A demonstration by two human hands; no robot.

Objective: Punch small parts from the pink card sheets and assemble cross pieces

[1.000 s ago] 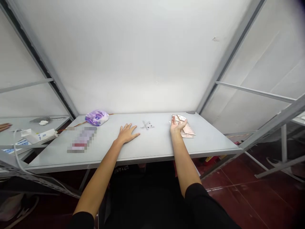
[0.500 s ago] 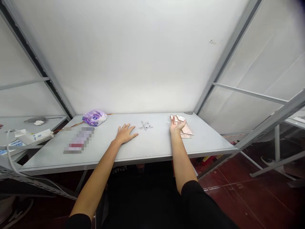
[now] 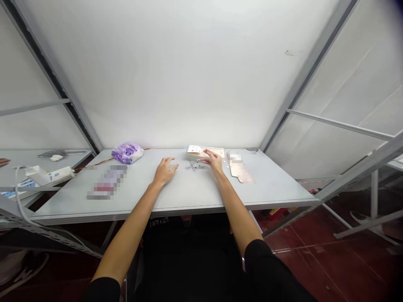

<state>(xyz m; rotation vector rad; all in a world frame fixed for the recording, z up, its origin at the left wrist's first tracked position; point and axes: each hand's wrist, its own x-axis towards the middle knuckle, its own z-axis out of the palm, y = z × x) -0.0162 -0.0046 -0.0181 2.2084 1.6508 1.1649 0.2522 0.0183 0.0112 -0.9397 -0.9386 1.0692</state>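
My right hand (image 3: pixel 213 161) grips a flattened pale cardboard carton (image 3: pixel 194 149) with a printed end, held a little above the table's middle. Part of the carton lies behind the fingers. Below it are black markings (image 3: pixel 192 167) on the tabletop, partly hidden by the hand. To the left of them, my left hand (image 3: pixel 164 171) hovers at or just over the surface with bent, parted fingers and nothing in it. Another flat pale carton (image 3: pixel 235 165) lies to the right of my right hand, its print blurred out.
A purple plastic packet (image 3: pixel 127 153) sits at the back left of the grey table (image 3: pixel 189 197). A blurred flat object (image 3: pixel 107 182) lies before it. Power strips (image 3: pixel 50 176) with a white cable rest at the far left. Another person's hand (image 3: pixel 4 161) shows at the left edge.
My right hand has turned over and moved left from the carton pile, bringing one carton with it. My left hand has curled from lying flat. The view has shifted slightly.
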